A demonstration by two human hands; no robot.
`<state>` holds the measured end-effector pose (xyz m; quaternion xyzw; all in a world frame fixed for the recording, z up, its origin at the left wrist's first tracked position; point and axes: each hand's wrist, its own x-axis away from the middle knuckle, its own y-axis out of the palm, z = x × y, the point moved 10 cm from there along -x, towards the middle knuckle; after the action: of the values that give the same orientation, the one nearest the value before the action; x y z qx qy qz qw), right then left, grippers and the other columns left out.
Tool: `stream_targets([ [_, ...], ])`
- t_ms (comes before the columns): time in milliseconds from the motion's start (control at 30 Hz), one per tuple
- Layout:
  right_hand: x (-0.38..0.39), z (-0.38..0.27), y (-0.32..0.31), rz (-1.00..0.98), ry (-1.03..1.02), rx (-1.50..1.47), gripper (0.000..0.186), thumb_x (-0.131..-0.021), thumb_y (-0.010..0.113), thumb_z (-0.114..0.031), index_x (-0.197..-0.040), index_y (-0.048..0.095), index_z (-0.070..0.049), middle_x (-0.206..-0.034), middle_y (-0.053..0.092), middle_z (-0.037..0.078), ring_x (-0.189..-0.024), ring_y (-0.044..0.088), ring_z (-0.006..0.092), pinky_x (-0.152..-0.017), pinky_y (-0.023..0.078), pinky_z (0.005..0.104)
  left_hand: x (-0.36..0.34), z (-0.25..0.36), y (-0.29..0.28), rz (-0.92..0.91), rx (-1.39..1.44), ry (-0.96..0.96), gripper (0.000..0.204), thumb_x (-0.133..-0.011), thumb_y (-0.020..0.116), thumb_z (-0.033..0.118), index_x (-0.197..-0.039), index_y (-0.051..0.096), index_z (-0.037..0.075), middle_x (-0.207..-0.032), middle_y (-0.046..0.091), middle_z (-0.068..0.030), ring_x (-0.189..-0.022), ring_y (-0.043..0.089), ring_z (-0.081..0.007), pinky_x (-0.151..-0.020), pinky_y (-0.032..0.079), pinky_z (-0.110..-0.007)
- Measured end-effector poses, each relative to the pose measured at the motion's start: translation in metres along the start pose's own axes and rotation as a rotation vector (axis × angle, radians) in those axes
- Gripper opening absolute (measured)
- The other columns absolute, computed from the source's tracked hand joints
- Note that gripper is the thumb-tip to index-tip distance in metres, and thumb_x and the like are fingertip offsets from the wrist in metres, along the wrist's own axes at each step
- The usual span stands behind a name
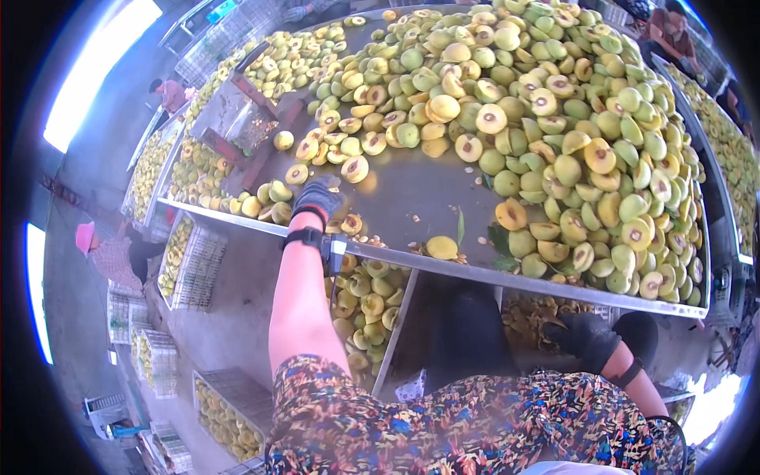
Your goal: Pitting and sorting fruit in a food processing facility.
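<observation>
Left hand at bench's near left, beside fruit halves. Right hand below, near right. Fingers: can't tell, both.

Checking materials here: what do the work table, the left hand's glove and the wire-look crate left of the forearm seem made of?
Work table: probably sheet metal, smooth grey, given its soft sheen and pale rim.
Left hand's glove: likely dark knit fabric; any coating is unclear.
Crate: perhaps pale moulded plastic, judging by its open lattice wall.
</observation>
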<state>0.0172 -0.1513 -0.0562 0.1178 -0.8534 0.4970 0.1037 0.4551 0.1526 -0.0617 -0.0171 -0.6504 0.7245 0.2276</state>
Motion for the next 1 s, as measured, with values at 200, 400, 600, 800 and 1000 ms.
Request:
stream_targets([
  [200, 0.012, -0.055, -0.057, -0.052, 0.115, -0.203, 0.035, -0.084, 0.064, -0.024, -0.118, 0.062, -0.015, -0.102, 0.062, 0.013, -0.083, 0.064, 0.033, -0.065, 0.052, 0.0409, 0.146, 0.131, -0.021, -0.08, 1.917, 0.469, 0.051, -0.082, 0.065, 0.014, -0.131, 0.05, 0.006, -0.12, 0.06, -0.014, -0.112, 0.059, -0.0322, -0.082, 0.057, -0.046],
  [400, 0.002, -0.061, -0.097, 0.328, -0.106, -0.691, 0.035, -0.089, 0.064, -0.036, -0.103, 0.064, -0.004, -0.077, 0.066, 0.014, -0.067, 0.065, 0.0243, -0.062, 0.05, 0.0356, 0.228, 0.274, 0.004, -0.392, 2.433, 0.482, 0.04, -0.086, 0.064, 0.026, -0.121, 0.057, 0.007, -0.12, 0.06, -0.0151, -0.117, 0.055, -0.0365, -0.086, 0.054, -0.051],
  [600, 0.022, -0.049, -0.086, 0.359, -0.007, -0.703, 0.039, -0.1, 0.048, -0.036, -0.103, 0.064, -0.001, -0.074, 0.063, 0.007, -0.061, 0.058, 0.0116, -0.056, 0.047, 0.0305, 0.245, 0.318, 0.032, -0.275, 2.301, 0.376, 0.037, -0.093, 0.06, 0.028, -0.121, 0.057, 0.004, -0.12, 0.06, -0.0142, -0.111, 0.057, -0.0306, -0.092, 0.051, -0.044],
  [800, 0.053, -0.058, -0.098, 0.572, -0.07, -0.531, 0.039, -0.096, 0.053, -0.042, -0.1, 0.064, -0.004, -0.069, 0.063, 0.019, -0.063, 0.065, 0.0311, -0.062, 0.05, 0.0404, 0.27, 0.322, 0.003, 0.099, 1.797, 0.425, 0.026, -0.092, 0.062, 0.023, -0.106, 0.066, 0.0, -0.099, 0.068, -0.0099, -0.09, 0.064, -0.0192, -0.08, 0.053, -0.032],
  [1000, 0.046, -0.058, -0.064, 0.274, 0.014, -0.992, 0.043, -0.098, 0.049, -0.046, -0.1, 0.066, -0.006, -0.061, 0.062, 0.007, -0.058, 0.063, 0.0203, -0.058, 0.05, 0.0366, 0.284, 0.314, -0.008, 0.361, 1.495, 0.457, 0.029, -0.095, 0.059, 0.028, -0.099, 0.067, 0.0, -0.09, 0.068, -0.0087, -0.083, 0.065, -0.015, -0.072, 0.051, -0.026],
])
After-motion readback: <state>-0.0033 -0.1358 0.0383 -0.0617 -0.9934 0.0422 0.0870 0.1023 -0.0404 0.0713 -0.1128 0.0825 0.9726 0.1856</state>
